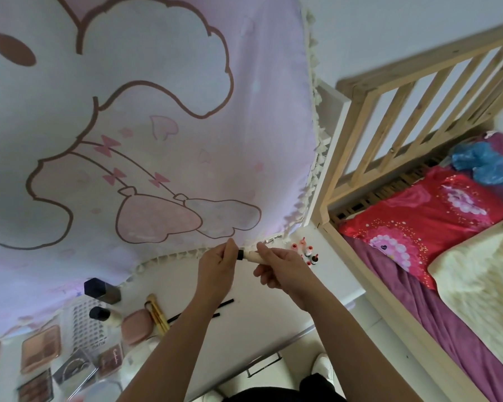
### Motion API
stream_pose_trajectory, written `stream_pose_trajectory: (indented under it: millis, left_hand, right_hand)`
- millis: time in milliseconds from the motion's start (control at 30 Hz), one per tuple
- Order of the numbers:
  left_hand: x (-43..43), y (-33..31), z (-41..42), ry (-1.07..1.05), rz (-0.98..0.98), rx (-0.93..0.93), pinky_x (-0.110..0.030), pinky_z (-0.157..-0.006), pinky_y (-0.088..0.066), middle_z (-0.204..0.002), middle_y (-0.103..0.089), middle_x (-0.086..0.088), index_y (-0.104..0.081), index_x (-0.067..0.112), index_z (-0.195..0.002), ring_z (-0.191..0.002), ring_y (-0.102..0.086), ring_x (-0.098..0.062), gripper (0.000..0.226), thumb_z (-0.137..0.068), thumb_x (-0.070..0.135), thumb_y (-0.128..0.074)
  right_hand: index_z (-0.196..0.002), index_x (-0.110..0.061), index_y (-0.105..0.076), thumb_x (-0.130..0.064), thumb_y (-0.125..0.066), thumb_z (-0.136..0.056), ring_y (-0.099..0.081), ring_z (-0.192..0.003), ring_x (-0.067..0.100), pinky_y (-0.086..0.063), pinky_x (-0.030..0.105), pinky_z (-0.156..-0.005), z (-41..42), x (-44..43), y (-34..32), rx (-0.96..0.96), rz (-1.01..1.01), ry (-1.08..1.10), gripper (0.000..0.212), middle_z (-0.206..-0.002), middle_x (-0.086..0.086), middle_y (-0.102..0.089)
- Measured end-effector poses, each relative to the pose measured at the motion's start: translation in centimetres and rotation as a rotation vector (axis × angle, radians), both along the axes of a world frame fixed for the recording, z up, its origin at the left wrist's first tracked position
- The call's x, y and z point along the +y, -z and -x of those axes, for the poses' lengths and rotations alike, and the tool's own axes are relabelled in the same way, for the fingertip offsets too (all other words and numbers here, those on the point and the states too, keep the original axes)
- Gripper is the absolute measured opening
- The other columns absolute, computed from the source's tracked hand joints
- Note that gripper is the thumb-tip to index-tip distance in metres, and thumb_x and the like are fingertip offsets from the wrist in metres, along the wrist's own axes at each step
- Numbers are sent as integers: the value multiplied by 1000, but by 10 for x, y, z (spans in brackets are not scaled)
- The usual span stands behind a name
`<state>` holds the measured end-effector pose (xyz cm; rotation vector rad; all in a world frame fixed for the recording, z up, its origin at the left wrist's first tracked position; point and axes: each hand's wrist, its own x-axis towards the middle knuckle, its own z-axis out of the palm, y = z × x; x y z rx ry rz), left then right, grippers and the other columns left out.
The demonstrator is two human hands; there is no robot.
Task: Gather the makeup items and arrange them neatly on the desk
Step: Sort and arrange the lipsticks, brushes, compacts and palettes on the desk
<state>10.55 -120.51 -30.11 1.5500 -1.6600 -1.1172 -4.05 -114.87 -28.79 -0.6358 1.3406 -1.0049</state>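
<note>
Bare forearms; dark clothing [273,394], perhaps trousers.

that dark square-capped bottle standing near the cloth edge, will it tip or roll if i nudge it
The dark-capped bottle looks tall for its base, so a push near the cap would probably tip it. Its squarish cap and body suggest it would not roll far once down. It seems to be glass, so likely heavy for its size and worth handling gently on the white desk.

You had bare table [253,323] between the black pencils [199,310] and the small bottles [305,250] far right. Palettes [41,348] crowded the near left, the hanging cloth [157,126] closed the far side, and the bed frame [369,288] walled the right.
</note>
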Motion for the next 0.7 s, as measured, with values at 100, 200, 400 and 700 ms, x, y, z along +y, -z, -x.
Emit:
stream_pose_trajectory:
  millis: [100,200,400,700]
  left_hand:
    - [0,1,-3,-24,-6,17,-25,-50,-20,-51,-26,7,-42,8,-61,-48,-24,-8,46,-102,30,-43]
    - [-1,1,-8,-52,-8,44,-27,-52,-20,-55,-26,-1,-38,10,-61,-49,-23,-9,47,-102,33,-42]
    - [-4,8,-12,-104,-158,268,-30,-57,-30,-59,-44,2,-59,6,-71,-56,-35,-13,51,-100,46,-46]
    - [13,39,18,-104,-652,843,-22,-69,-53,-95,-70,-8,-69,0,-110,-75,-60,-11,27,-86,13,-66]
  right_hand:
    - [-106,-16,-75,-37,-62,-96,-56,-68,10,-46,23,-67,6,3,5,-7,44,34,26,-81,4,-69]
    - [-105,-15,-76,-31,-65,-95,-56,-70,10,-45,24,-68,18,6,8,-20,37,93,22,-83,4,-68]
    - [-109,-17,-77,-38,-76,-80,-59,-79,11,-49,23,-74,36,11,13,-145,28,258,36,-94,-1,-68]
    - [-114,6,-66,-18,-60,-98,-71,-103,24,-59,27,-81,65,31,45,-405,-43,476,29,-111,13,-71]
